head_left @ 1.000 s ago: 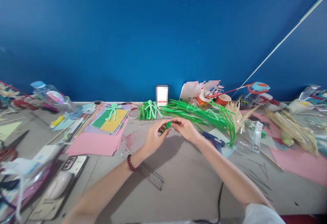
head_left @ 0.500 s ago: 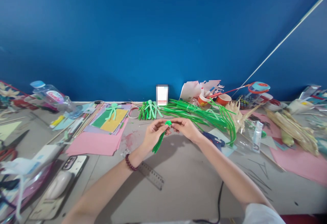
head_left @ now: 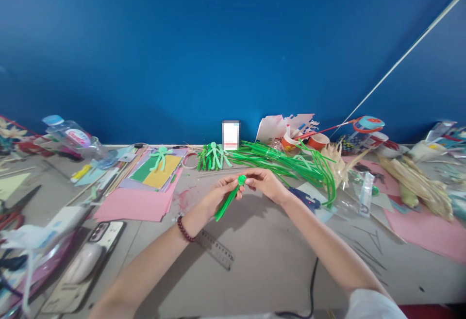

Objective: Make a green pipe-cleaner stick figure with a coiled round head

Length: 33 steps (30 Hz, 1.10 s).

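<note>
Between my two hands, above the middle of the table, is a small bundle of green pipe cleaners (head_left: 226,204). One end is bent into a rounded knob and the straight ends hang down to the left. My left hand (head_left: 221,193) has its thumb and fingers closed on the bundle just below the knob. The fingertips of my right hand (head_left: 264,183) pinch the right side of the knob. Behind them lies a heap of long green pipe cleaners (head_left: 265,156), next to several finished-looking bent green figures (head_left: 213,154).
A metal ruler (head_left: 217,251) lies under my left forearm. Pink paper (head_left: 134,205) and a phone (head_left: 65,290) with a white mouse (head_left: 85,262) are at left. A dark blue glue gun (head_left: 305,198) lies by my right wrist; a black cable (head_left: 313,285) crosses the front.
The knob has turned and shifted slightly right and down. The bundle's straight ends show more fully below my left hand. Both hands keep hold of it.
</note>
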Each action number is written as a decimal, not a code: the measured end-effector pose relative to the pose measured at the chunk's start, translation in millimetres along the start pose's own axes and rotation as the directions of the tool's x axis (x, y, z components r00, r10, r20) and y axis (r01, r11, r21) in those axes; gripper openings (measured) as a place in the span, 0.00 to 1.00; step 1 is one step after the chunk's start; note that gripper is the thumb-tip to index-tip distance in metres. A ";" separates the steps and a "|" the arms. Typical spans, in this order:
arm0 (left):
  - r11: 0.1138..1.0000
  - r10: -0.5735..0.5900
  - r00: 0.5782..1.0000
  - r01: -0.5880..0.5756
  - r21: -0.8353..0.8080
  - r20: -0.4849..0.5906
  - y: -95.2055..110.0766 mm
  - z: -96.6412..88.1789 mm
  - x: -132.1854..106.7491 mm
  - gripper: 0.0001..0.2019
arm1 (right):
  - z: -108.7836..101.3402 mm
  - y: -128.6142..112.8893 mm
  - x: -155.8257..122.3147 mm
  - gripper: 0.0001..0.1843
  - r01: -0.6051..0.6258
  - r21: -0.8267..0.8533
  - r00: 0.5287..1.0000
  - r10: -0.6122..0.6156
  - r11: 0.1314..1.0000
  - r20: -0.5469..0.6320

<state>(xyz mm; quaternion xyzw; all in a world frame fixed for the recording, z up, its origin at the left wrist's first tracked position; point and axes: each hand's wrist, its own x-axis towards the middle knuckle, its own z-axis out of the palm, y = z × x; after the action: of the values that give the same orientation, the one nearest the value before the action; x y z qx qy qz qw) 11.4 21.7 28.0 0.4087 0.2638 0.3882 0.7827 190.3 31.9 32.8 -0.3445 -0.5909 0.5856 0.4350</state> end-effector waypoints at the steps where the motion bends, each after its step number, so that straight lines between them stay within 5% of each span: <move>1: 1.000 -0.006 1.000 0.006 0.013 0.002 0.5 0.0 -0.1 0.13 | -0.6 -0.2 -0.1 0.15 0.007 -0.013 1.000 -0.007 1.000 -0.006; 20: 0.995 -0.085 0.995 0.081 -0.066 -0.056 -5.5 0.1 -0.5 0.10 | 0.3 -1.5 -1.5 0.20 -0.099 -0.018 0.994 0.100 0.995 0.032; 27: 0.980 -0.139 0.990 0.142 0.138 -0.030 9.0 5.1 4.1 0.22 | 4.1 4.8 0.2 0.16 -0.082 -0.144 0.997 0.081 0.986 -0.015; 33: 0.840 0.066 0.994 -0.007 0.543 -0.089 10.6 -0.4 -5.8 0.20 | 12.2 -1.2 -4.2 0.10 0.039 -0.322 0.999 -0.046 0.946 -0.014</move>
<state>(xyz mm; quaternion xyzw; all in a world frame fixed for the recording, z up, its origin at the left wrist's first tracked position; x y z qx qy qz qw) 3.8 21.0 37.3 0.5971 0.3953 0.3337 0.6131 180.9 23.2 34.4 -0.4041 -0.6810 0.4683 0.3919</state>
